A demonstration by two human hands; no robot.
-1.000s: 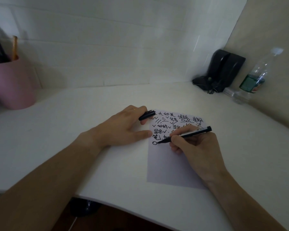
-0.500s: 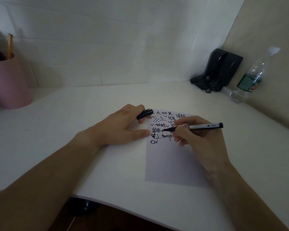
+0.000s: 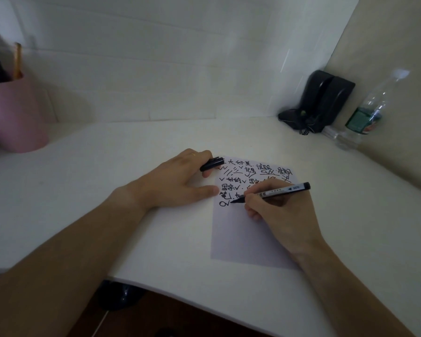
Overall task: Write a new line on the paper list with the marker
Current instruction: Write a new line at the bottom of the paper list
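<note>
A white paper list (image 3: 238, 237) lies on the white desk (image 3: 107, 190), its upper part full of black handwriting and its lower part blank. My right hand (image 3: 282, 210) grips a black marker (image 3: 272, 192) with its tip on the paper just right of a small circle-and-tick mark at the start of the lowest line. My left hand (image 3: 175, 181) rests flat on the desk, thumb at the paper's left edge, and holds the marker's black cap (image 3: 212, 164) between its fingers.
A pink cup (image 3: 15, 113) with pens stands at the far left against the tiled wall. A black device (image 3: 323, 103) with cables sits in the back right corner, beside a clear water bottle (image 3: 367, 113). The desk's curved front edge runs below my forearms.
A circle and a tick have appeared at the left of the lowest line. My right hand lifted the marker up and right, then came back down with the tip beside the tick.
</note>
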